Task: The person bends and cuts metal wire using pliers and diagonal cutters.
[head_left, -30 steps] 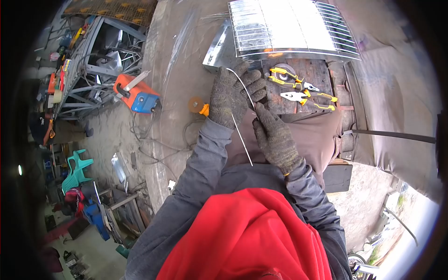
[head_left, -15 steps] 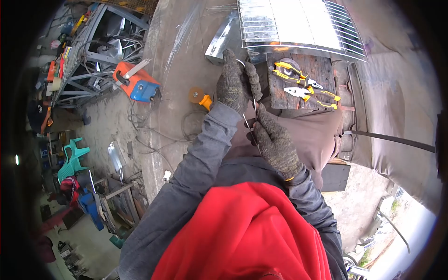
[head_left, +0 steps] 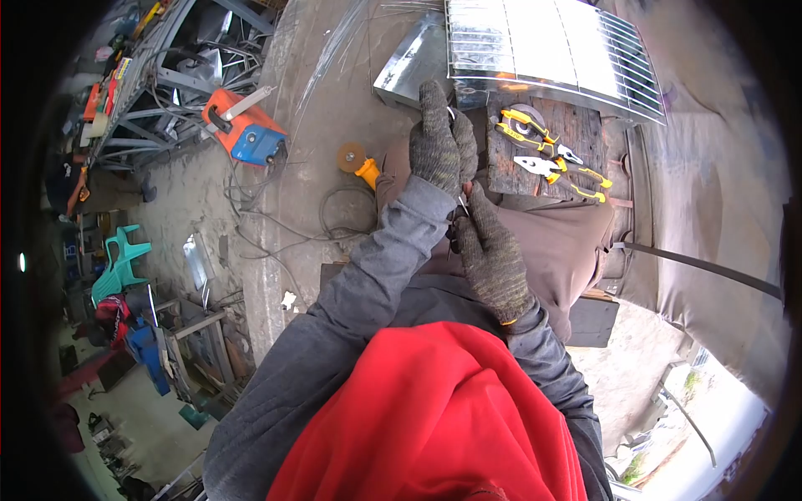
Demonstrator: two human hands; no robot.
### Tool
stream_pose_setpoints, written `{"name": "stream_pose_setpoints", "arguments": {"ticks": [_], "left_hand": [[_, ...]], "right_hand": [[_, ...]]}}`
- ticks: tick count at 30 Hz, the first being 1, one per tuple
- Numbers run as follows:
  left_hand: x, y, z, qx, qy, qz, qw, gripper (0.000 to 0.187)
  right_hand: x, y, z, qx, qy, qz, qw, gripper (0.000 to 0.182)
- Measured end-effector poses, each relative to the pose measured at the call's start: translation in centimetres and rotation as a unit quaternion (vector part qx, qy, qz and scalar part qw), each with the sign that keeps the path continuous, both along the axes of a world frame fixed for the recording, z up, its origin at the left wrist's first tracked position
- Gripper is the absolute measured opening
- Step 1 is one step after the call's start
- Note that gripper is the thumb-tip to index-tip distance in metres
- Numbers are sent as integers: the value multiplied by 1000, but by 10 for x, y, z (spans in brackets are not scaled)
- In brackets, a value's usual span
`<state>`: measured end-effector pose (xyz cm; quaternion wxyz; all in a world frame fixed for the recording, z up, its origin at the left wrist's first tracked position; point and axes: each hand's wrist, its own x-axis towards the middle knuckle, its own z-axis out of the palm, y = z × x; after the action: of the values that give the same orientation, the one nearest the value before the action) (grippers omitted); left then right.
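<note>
Both my hands wear dark knitted gloves and are in front of my lap. My left hand [head_left: 443,142] is closed around a thin metal wire [head_left: 464,203], mostly hidden by the fingers. Just below and to the right, my right hand [head_left: 493,259] grips the lower part of the same wire. On a worn wooden block [head_left: 501,179] to the right lie yellow-and-black pliers [head_left: 550,147] beside a round disc [head_left: 520,123]. A second pair of pliers [head_left: 576,179] with yellow handles lies nearer to me.
Behind the block stands a wire grid [head_left: 568,83] over shiny sheet metal. A bent metal piece [head_left: 413,63] lies beside it. To the left are a yellow angle grinder [head_left: 366,171], its cable [head_left: 326,234], an orange-and-blue machine [head_left: 246,129] and a green plastic chair [head_left: 124,260].
My left hand has shifted slightly right, its fingers more closed around the wire. Less of the wire shows between my hands. The view has moved a little.
</note>
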<state>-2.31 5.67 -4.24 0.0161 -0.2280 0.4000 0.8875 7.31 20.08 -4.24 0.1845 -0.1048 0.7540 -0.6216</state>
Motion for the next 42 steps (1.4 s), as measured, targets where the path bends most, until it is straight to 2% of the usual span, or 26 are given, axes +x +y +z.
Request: {"name": "stream_pose_setpoints", "arguments": {"ticks": [2,4,9,11,15,17,18,20,21,23,25,27,28,29,30,31,32,33,34,35,36,37,39,40,41,42], "left_hand": [[-1,-1,-3,12,13,-11,1000,62],[-5,1,-3,109,-1,-33,993,70],[6,-7,0,101,58,-84,990,88],[7,-8,6,172,52,-83,980,83],[6,-14,3,175,53,-53,982,73],[1,-22,-4,163,47,-19,985,65],[1,-11,12,99,-12,45,994,63],[7,-11,21,71,5,39,997,63],[9,-12,22,43,23,35,998,62],[4,-20,13,66,30,3,997,61],[4,-17,22,87,37,-29,995,59],[4,-2,30,-30,-2,-5,1000,54],[6,-16,20,65,107,-105,987,52],[4,-10,16,66,108,-105,986,52],[3,1,16,29,87,-76,993,51],[4,7,17,-9,65,-47,997,53],[11,6,17,-34,120,-118,985,49],[15,2,2,-34,121,-118,985,49],[22,-1,-24,-142,220,-206,943,45],[26,-4,-38,-245,313,-289,871,41],[34,4,26,-191,195,-366,890,35],[34,4,19,-190,196,-368,889,35],[37,7,1,56,103,-371,921,35],[36,8,-3,59,105,-372,920,35],[35,10,-7,-1,123,-347,930,37],[35,10,-7,-61,142,-320,935,40]], "right_hand": [[-2,0,13,-27,-170,-32,985,48],[-7,6,7,-53,-158,-30,986,46],[-13,20,13,-102,-178,-41,978,42],[-14,25,16,-61,-137,3,989,44],[-11,27,22,-59,-131,-3,990,47],[-12,29,20,17,-94,19,995,48],[-10,29,15,16,-94,19,995,48],[-5,30,5,-5,12,29,999,45],[-9,37,7,-5,12,26,1000,45],[-21,52,17,10,-60,195,979,42],[-17,45,28,-7,-79,154,985,38],[-15,40,30,-21,-97,111,989,34],[-16,38,26,-80,-151,62,983,30],[-17,37,23,-138,-204,14,969,27],[-18,36,22,-136,-203,16,970,27],[-19,36,21,-161,-155,-22,974,24],[-20,36,21,-187,-108,-61,975,22],[-22,37,22,-187,-107,-60,975,22],[-24,38,26,-149,-84,-57,984,22],[-25,40,30,-111,-62,-55,990,22],[-26,41,34,-111,-62,-58,990,22],[-25,43,37,-107,-99,-27,989,22],[-23,48,34,-100,-137,1,986,22],[-22,51,24,-87,-32,47,995,23],[-22,56,19,-74,73,93,990,25],[-25,63,18,-71,74,93,990,25]]}}
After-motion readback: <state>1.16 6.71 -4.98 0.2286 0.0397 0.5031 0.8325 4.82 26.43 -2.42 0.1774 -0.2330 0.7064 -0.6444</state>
